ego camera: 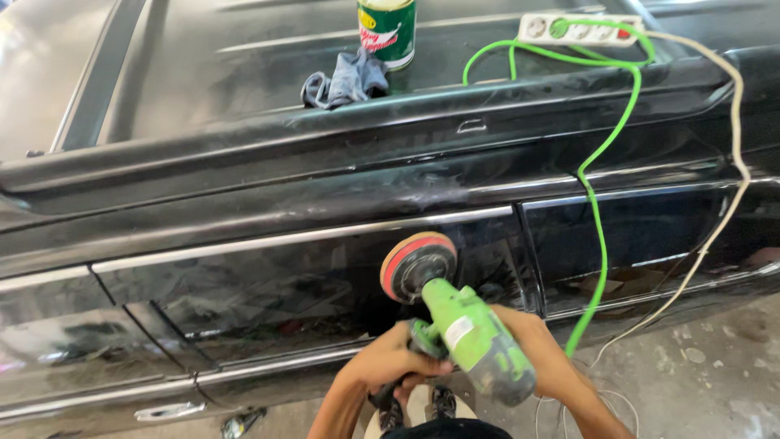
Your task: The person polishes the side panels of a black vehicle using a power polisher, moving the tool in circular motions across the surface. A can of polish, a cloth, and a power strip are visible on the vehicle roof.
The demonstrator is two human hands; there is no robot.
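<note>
Gripping a green handheld polisher (475, 340), both hands work low in the view: the left hand (388, 362) has its fingers clamped on the side handle at the tool's 9 o'clock, while the right hand (543, 354) is wrapped around the motor body at its 3 o'clock. The polisher's round pad (417, 265), red-rimmed with an orange edge, is pressed flat against the black car door (309, 280), just below a chrome trim strip (301, 238).

At 12 o'clock on the car roof (203, 73) stands a green and yellow tin can (387, 28), lid on, contents hidden. A crumpled grey rag (348, 80) lies touching it at its 8 o'clock. A white power strip (578, 28) sits at 1 o'clock, with a bright green cable (600, 236) and a white cable (735, 154) trailing down over the car's side to the concrete floor (699, 366).
</note>
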